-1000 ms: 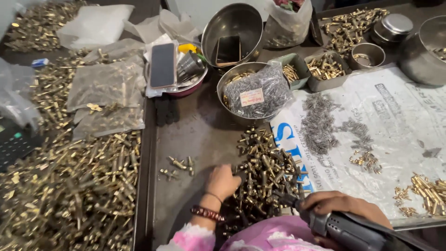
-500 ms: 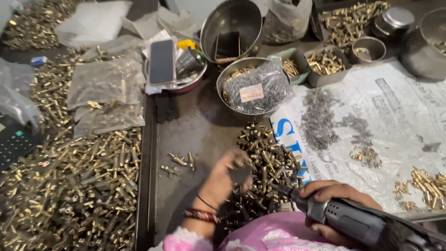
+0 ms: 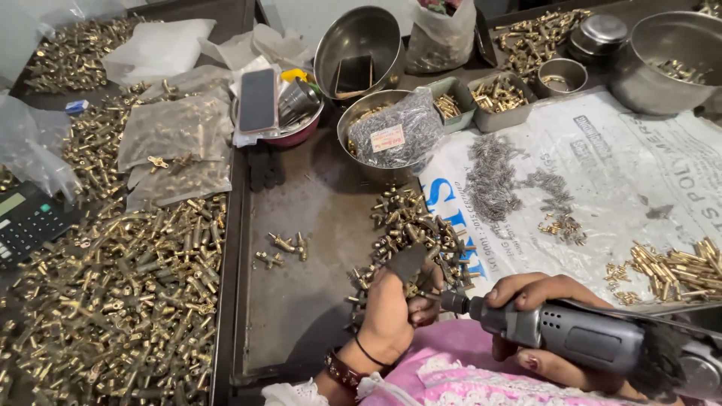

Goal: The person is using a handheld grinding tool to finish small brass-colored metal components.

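From the head view, the left hand (image 3: 391, 304) is closed around a small brass fitting (image 3: 412, 265), held up at the near edge of the heap of brass parts (image 3: 410, 225). The right hand (image 3: 538, 319) is wrapped tight around a grey power driver (image 3: 571, 338), whose tip (image 3: 451, 302) sits just beside the left hand's fingers. Both hands work low in the picture, close to the bench's near edge.

The dark tray (image 3: 301, 308) left of the left hand has the most open floor, with only a few loose fittings (image 3: 286, 246) lying on it; its raised rim runs along the left side, and beyond that a dense spread of brass pieces (image 3: 113, 301) fills everything. To the right, a printed white sack (image 3: 602, 173) carries grey screws (image 3: 496, 177) and a small brass pile (image 3: 677, 267). Steel bowls (image 3: 361, 45) and small tins (image 3: 500, 101) crowd the far edge.

The fitting is mostly hidden by the fingers, so its shape is hard to tell. The driver's rear end is cut off at the right edge, and a calculator (image 3: 30, 218) is cut off on the left.
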